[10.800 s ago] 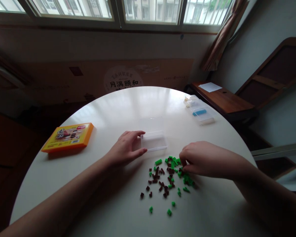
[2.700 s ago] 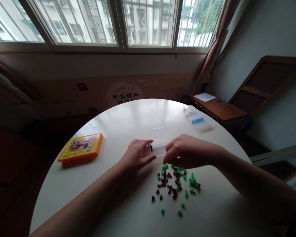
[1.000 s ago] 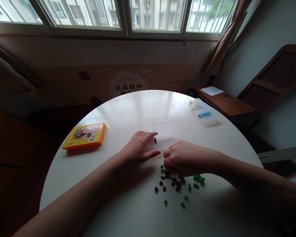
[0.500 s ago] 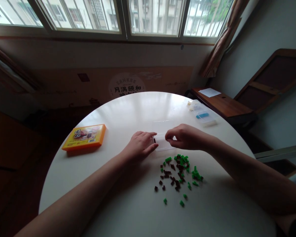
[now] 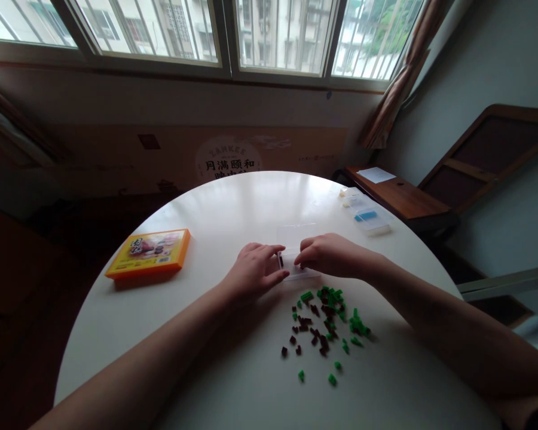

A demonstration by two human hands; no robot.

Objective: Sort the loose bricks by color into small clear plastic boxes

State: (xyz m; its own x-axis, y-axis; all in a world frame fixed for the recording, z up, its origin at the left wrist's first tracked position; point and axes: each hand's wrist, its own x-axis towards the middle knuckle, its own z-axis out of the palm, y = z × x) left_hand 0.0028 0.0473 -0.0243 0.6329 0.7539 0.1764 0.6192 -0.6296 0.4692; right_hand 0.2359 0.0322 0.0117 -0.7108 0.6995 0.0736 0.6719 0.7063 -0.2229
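A shallow clear plastic box (image 5: pixel 311 273) lies on the table with its clear lid (image 5: pixel 296 232) folded back. My left hand (image 5: pixel 256 267) has its thumb and forefinger around the box's left end, steadying it. A dark brown piece (image 5: pixel 281 260) stands inside against that end. Over the box, my right hand (image 5: pixel 325 255) is closed in a pinch with its fingertips low inside; a small dark brown block (image 5: pixel 301 267) shows just under them, partly hidden. Nearer me lies a loose scatter of green blocks (image 5: pixel 357 323) and dark brown blocks (image 5: pixel 303 323).
An orange and yellow box (image 5: pixel 150 254) stands at the left of the round white table (image 5: pixel 233 370). Toward the back right lies a clear case (image 5: pixel 379 226) with a blue item (image 5: pixel 366 215). Beyond the table are a wooden desk (image 5: pixel 412 197) and a window.
My right hand has moved slightly left and down, its fingertips now lower in the clear box. My left hand keeps its place at the box's end. The whole view has shifted a little.
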